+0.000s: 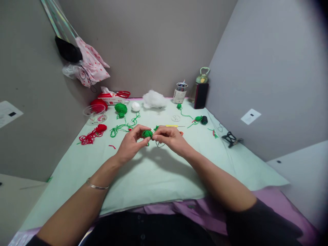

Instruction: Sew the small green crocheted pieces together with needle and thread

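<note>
Above the middle of the table, my left hand (132, 143) is closed on a small rounded green crocheted piece (147, 134), thumb in front and fingers behind. Fingers pinched, my right hand (170, 136) meets the right side of that piece. A short pale, thin bit shows at its fingertips, but what it grips is too small to make out. Dark thread (160, 145) loops below the right fingers. Just beyond that hand lies a yellow-handled crochet hook (172, 126).
Red yarn (91, 135), green yarn (121, 109) and white stuffing (154, 99) lie left and behind. Red-handled scissors (123, 94) rest by a tissue box (111, 98). A pen cup (180, 93), phone (201, 96), dark thread spool (204, 120) and black clip (230, 139) are rightward.
</note>
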A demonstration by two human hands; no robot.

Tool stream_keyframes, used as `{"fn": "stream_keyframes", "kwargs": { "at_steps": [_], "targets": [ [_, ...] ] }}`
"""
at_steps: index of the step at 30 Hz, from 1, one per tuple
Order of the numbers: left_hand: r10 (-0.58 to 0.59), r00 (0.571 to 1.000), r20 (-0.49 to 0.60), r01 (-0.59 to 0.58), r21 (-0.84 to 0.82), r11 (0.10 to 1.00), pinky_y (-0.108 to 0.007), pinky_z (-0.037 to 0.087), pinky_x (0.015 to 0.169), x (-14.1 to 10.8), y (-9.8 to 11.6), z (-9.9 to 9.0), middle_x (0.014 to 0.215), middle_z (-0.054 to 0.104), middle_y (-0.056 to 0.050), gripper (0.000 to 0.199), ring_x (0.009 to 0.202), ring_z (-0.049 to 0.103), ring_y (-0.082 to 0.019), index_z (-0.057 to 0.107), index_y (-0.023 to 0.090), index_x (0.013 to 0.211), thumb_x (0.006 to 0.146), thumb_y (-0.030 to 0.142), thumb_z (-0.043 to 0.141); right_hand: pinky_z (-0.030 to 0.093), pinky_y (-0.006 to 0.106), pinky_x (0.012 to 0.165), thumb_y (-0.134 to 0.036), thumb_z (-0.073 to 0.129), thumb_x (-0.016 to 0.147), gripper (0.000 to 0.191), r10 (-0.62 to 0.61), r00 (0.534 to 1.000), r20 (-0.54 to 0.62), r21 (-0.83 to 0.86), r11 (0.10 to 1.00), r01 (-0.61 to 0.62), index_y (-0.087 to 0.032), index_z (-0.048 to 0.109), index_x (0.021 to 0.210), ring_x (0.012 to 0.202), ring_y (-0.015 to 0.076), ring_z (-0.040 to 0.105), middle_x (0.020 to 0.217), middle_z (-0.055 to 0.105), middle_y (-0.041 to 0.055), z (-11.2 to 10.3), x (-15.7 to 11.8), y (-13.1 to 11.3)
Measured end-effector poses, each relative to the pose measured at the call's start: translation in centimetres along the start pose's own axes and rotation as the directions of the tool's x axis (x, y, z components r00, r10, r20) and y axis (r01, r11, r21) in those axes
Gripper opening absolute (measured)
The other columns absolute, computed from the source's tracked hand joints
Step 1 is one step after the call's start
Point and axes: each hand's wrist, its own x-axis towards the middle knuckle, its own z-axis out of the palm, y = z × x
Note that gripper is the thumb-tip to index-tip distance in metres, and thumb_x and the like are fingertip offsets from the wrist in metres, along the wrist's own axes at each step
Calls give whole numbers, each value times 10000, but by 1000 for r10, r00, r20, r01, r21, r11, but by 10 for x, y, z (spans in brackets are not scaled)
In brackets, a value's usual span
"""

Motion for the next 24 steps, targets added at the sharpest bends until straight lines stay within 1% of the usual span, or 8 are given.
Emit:
{"fn": "stream_keyframes", "kwargs": {
  "at_steps": [2, 5, 8, 13, 18, 20, 22, 24],
  "targets": [
    [22, 1000, -6, -22, 4, 1000, -272, 559, 726, 0, -1, 2, 939, 637, -20, 241, 878, 611, -160, 670, 195, 1029, 819, 268, 764, 414, 267, 609, -366, 718, 838, 225, 41, 999, 29, 31, 999, -41, -156, 724, 757, 644, 119, 526, 742, 615, 9, -1, 0, 0],
    [-42, 999, -11, 41, -55, 998, -273, 562, 724, 1, -4, 0, 946, 645, -18, 268, 875, 615, -160, 681, 200, 1045, 813, 290, 780, 432, 263, 624, -410, 665, 883, 298, 63, 996, 59, -71, 996, -59, -147, 714, 750, 660, 128, 560, 739, 643, 28, -5, 0, -2],
    [-130, 991, 27, 133, -160, 978, -312, 566, 841, 2, -5, -4, 1022, 680, -25, 334, 947, 642, -175, 697, 228, 1143, 839, 346, 772, 455, 271, 656, -391, 605, 924, 303, 30, 998, -56, -198, 979, -40, -149, 727, 789, 684, 135, 588, 774, 670, 41, -12, 2, -1],
    [-187, 981, 43, 191, -326, 926, -384, 492, 1063, 2, 2, -6, 1148, 723, -65, 384, 1057, 670, -212, 724, 206, 1198, 855, 373, 766, 503, 297, 721, -233, 547, 905, 220, -43, 985, -167, -198, 980, 10, -158, 735, 994, 693, 134, 618, 822, 675, 29, -14, 4, 4],
    [-194, 980, 44, 196, -383, 903, -406, 469, 1115, 1, 8, -6, 1174, 737, -76, 404, 1095, 689, -237, 727, 188, 1219, 845, 334, 777, 485, 285, 656, -205, 574, 881, 475, -99, 978, -185, -97, 992, 82, -210, 562, 1356, 641, 124, 575, 762, 642, -27, -7, 0, 0],
    [-208, 977, 48, 209, -404, 890, -399, 473, 1119, 2, 9, -8, 1166, 744, -75, 392, 1084, 698, -232, 734, 187, 1212, 845, 320, 774, 480, 281, 631, -238, 614, 871, 432, -80, 976, -205, -9, 997, 80, -198, 559, 1297, 625, 126, 576, 736, 647, -32, -6, 0, -2],
    [-224, 973, 63, 229, -430, 873, -381, 499, 1094, 2, 9, -11, 1138, 755, -78, 364, 1041, 711, -217, 744, 183, 1195, 855, 311, 761, 471, 276, 606, -290, 653, 862, 242, -51, 974, -221, 63, 996, 66, -182, 622, 1076, 615, 126, 578, 704, 653, -18, -7, 1, -4],
    [-238, 967, 85, 251, -448, 858, -350, 541, 1035, 3, 11, -13, 1112, 762, -84, 342, 979, 720, -196, 751, 179, 1182, 867, 312, 745, 470, 274, 609, -327, 698, 842, 168, -21, 972, -235, 114, 992, 49, -174, 643, 886, 620, 122, 572, 695, 653, -2, -9, 2, -6]
  ]
}}
